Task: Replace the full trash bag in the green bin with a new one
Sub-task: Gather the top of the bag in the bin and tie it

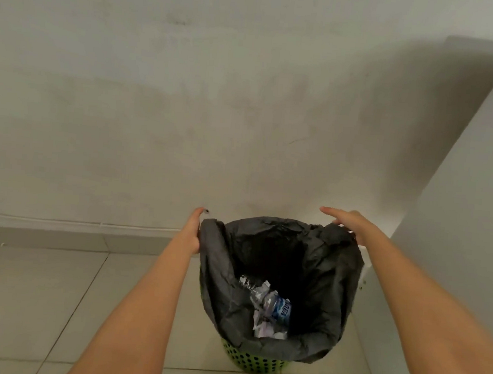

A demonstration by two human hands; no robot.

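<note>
You face a plain pale plaster wall (188, 92) that meets a floor of large light grey tiles (31, 287), with a white slab-sided unit (461, 205) rising at your right. On the tiles close to that unit stands the round green perforated plastic bin (249, 358), almost wholly draped by the dark grey plastic trash bag (329, 283), whose mouth gapes wide above it. Your left hand (193, 230) grips the bag's left edge, fingers curled round the plastic. Your right hand (348, 222) holds the far right edge, forefinger stretched out straight. Deep inside lie a crushed clear water bottle with a blue label (273, 304) and some crumpled white paper (264, 327).
</note>
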